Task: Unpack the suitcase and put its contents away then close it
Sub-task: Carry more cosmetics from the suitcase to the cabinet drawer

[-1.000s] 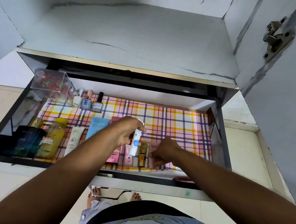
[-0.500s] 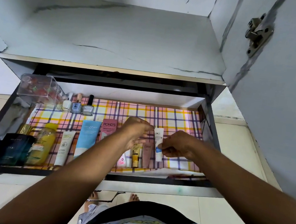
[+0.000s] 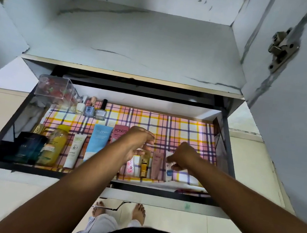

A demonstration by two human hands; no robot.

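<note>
Both arms reach into the pulled-out drawer (image 3: 99,179) lined with pink, yellow and purple checked paper; the right hand (image 3: 183,156) has its fingers curled down onto the white tube with a blue label (image 3: 168,169), which lies at the right end of the front row, just beside the pinkish-brown tube (image 3: 156,164) and the small gold tube (image 3: 144,164); whether it pinches the tube or merely presses it flat I cannot tell, since the fingertips are blurred; the left hand (image 3: 139,143) hovers above the row with fingers loosely spread, holding nothing. The white tube looks like a light, soft plastic squeeze tube, smooth and probably a little slippery; it would likely give under a hard squeeze, so the sounder hold seems to be across its stiffer cap end or lightly by the two flat sides, not the middle. To the left lie the light blue tube (image 3: 97,144) and the yellow bottle (image 3: 55,145); three nail polish bottles (image 3: 91,109) stand at the back.
</note>
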